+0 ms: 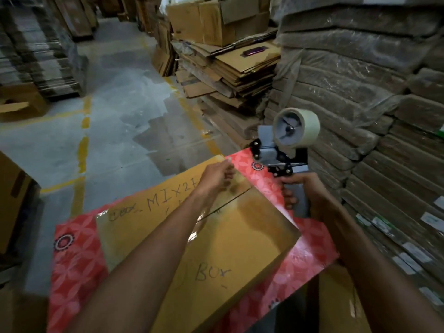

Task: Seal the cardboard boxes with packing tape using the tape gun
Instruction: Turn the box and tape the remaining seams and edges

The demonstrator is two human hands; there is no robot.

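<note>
Fingers of the right hand [305,192] wrap the grey handle of the tape gun [276,153], a closed grip that holds the tool upright off the far right corner of the cardboard box [228,239]. The tape roll [306,126] sits on top and the nose is turned toward the lid. From my remote seat I judge it poised to lay a strip. At the box's far edge the left hand [216,175] curls into a pinch over the centre seam [231,200]. Whether that grip holds a tape end I cannot tell, though the spot suits anchoring one. The flaps lie closed, glossy brown panels between red patterned ones. Wrapped stacks of flattened cartons [360,92] rise right of the box, and concrete floor [108,116] stretches beyond it.
</note>
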